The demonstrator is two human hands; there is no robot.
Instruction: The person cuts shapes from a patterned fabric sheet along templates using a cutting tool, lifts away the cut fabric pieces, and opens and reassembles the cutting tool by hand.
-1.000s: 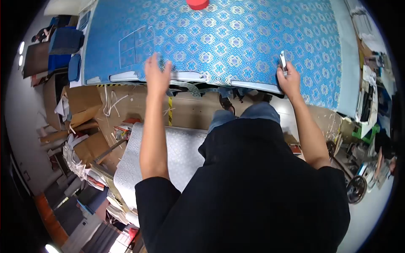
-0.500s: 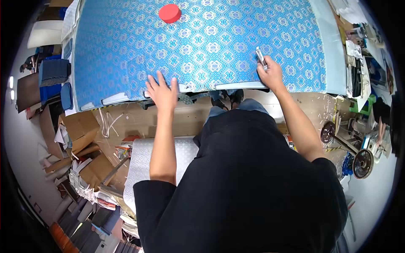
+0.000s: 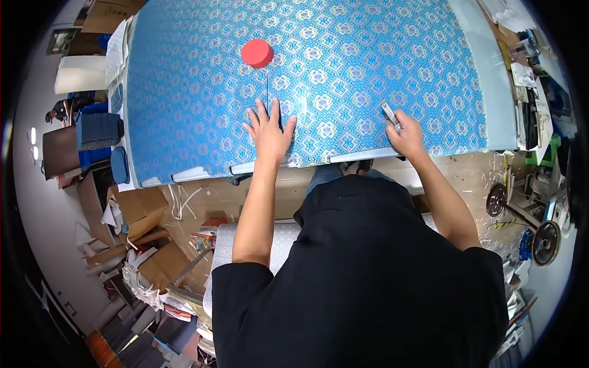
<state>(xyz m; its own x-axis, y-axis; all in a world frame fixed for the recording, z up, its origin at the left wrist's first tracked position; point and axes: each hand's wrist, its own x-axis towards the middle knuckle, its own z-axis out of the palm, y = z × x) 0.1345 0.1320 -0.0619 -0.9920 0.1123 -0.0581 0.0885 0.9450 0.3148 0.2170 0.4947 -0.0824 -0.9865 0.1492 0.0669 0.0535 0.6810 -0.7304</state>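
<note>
Blue patterned fabric (image 3: 202, 92) covers the large table in front of me. My left hand (image 3: 273, 138) lies flat on it, fingers spread, a little in from the near edge. Beyond those fingertips sits a thick red disc (image 3: 257, 54); a thin dark line runs on the cloth between the two. Over the fabric's right part, close to the near edge, my right hand (image 3: 406, 135) is wrapped round a silver utility knife (image 3: 389, 113). The knife's front end points away from me and left; its blade is too small to make out.
Behind me a roll of pale patterned material (image 3: 224, 245) lies low. Cardboard boxes (image 3: 138, 211) and scraps crowd the floor at left. A bar with round metal ends (image 3: 546, 243) stands at right. Dark blue folded cloth (image 3: 98, 130) is stacked left, with another person (image 3: 56, 113) far off.
The whole view has shifted, so the table sits lower. My left hand has slid further in over the fabric, nearer the red disc. My right hand keeps its hold on the knife.
</note>
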